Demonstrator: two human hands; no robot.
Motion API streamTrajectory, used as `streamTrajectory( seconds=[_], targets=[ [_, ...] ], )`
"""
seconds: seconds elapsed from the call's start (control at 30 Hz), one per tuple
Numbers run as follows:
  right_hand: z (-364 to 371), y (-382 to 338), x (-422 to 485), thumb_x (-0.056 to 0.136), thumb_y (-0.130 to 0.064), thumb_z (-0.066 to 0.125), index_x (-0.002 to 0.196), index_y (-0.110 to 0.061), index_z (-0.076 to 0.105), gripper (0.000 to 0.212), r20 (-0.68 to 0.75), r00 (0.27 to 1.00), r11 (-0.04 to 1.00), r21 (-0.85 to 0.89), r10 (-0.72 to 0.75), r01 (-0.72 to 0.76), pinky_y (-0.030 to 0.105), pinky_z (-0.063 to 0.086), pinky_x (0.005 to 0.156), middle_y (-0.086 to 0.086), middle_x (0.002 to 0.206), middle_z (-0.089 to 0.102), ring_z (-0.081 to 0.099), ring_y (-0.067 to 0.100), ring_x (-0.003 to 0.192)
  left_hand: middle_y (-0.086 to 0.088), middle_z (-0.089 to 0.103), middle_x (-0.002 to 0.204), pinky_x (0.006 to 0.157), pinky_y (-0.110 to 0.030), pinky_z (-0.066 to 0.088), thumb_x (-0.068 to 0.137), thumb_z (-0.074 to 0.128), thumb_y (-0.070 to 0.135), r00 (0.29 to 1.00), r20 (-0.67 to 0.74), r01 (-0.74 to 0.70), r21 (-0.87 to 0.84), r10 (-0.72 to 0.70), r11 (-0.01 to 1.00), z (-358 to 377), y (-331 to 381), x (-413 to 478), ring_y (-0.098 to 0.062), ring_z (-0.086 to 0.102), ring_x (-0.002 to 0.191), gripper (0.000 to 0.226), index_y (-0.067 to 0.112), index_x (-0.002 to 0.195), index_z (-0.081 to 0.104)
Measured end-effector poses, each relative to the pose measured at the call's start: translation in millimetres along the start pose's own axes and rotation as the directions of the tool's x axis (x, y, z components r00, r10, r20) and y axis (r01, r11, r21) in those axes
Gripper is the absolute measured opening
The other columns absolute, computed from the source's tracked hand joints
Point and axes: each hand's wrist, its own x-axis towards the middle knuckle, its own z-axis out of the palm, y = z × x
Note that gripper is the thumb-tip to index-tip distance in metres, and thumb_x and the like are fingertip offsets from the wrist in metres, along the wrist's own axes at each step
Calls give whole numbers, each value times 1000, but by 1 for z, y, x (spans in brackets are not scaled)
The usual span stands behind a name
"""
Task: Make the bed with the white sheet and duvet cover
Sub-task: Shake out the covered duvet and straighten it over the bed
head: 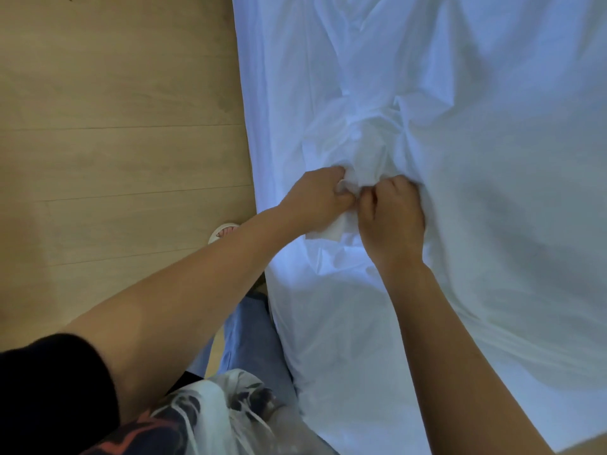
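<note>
Person stands at the side of the bed, looking down. White sheet (476,159) spread over the bed, filling the right part of the view, its left edge hanging straight down beside the wooden floor (115,126). Cannot tell whether the top layer is the sheet or the duvet cover. Cloth heavily creased, with folds running in toward a bunched-up knot near the middle. Left hand (320,195) and right hand (391,218) close together, almost touching, both with fingers curled into that bunch and gripping it; a small flap of white cloth (331,229) sticks out below the left hand. Both forearms bare, reaching in from the lower edge. Black sleeve (49,389) on the left upper arm. Blue jeans (249,333) pressed against the bed edge. One foot in a pale sandal (221,232) on the floor just beside the bed.
</note>
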Motion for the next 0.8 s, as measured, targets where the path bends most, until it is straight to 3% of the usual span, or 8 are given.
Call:
streamTrajectory(
  seconds=[0.1, 0.23, 0.3, 0.4, 0.53, 0.6, 0.7, 0.8],
  targets=[
    [-5, -7, -4, 86, -9, 50, 66, 3, 54, 24, -137, 988, 989, 139, 73, -54, 30, 29, 67, 21, 77, 58, 57, 34, 75, -10, 64, 96, 67, -23, 46, 87, 62, 22, 994, 108, -31, -6, 31, 1000, -11, -2, -20, -19, 59, 84, 31, 0, 109, 61],
    [-27, -21, -20, 83, -9, 52, 62, 2, 53, 24, -334, 917, 926, 367, 216, -84, 22, 24, 58, 15, 61, 52, 43, 19, 60, 7, 56, 63, 51, -12, 39, 86, 67, 20, 994, 104, -25, -139, 40, 990, -22, 13, -65, 3, 54, 53, 12, 19, 76, 61],
    [-47, -25, -30, 84, -13, 56, 62, -1, 53, 26, -391, 876, 886, 456, 283, -84, 16, 24, 59, 5, 61, 47, 33, 4, 62, 8, 63, 64, 56, -18, 46, 86, 67, 20, 995, 89, -19, -217, 39, 976, -24, 23, -91, 0, 58, 57, 16, 26, 72, 61],
    [-56, -31, -43, 85, -19, 54, 61, -3, 52, 28, -405, 858, 840, 539, 315, -54, 11, 30, 62, -1, 64, 44, 35, 6, 63, -4, 70, 71, 61, -28, 51, 84, 70, 20, 1000, 17, 27, -318, -23, 948, -23, 29, -110, -12, 65, 66, 10, 16, 75, 66],
    [-44, -38, -65, 84, -20, 57, 82, -6, 58, 14, -307, 894, 827, 552, 325, -111, 19, 35, 79, -4, 85, 47, 44, 12, 82, -2, 66, 68, 63, -28, 52, 80, 73, 30, 995, -47, 73, -315, -93, 946, -15, 28, -104, -11, 62, 65, 26, 5, 79, 67],
    [-44, -41, -82, 87, -23, 59, 98, -15, 50, 17, -205, 829, 659, 714, 521, -238, 8, 34, 83, -11, 96, 47, 45, 9, 91, -7, 61, 73, 70, -38, 52, 65, 69, 54, 995, -54, 67, -288, -86, 955, -15, 28, -98, -14, 58, 68, 57, 1, 86, 66],
    [-43, -37, -95, 95, -23, 54, 101, -14, 49, 11, 112, 618, 196, 892, 778, -408, 5, 42, 72, -2, 100, 55, 54, 12, 91, -2, 55, 82, 81, -52, 50, 49, 58, 68, 994, -38, 88, -257, -101, 962, -15, 27, -91, -14, 52, 74, 67, 13, 89, 61],
    [-37, -30, -89, 95, -25, 54, 96, -12, 56, 13, 249, 671, 203, 830, 698, -519, 6, 42, 65, -4, 88, 57, 54, 2, 78, -2, 53, 79, 78, -51, 50, 55, 59, 65, 996, -45, 68, -152, -76, 986, -11, 25, -89, -13, 49, 72, 63, 11, 86, 64]
  ],
)
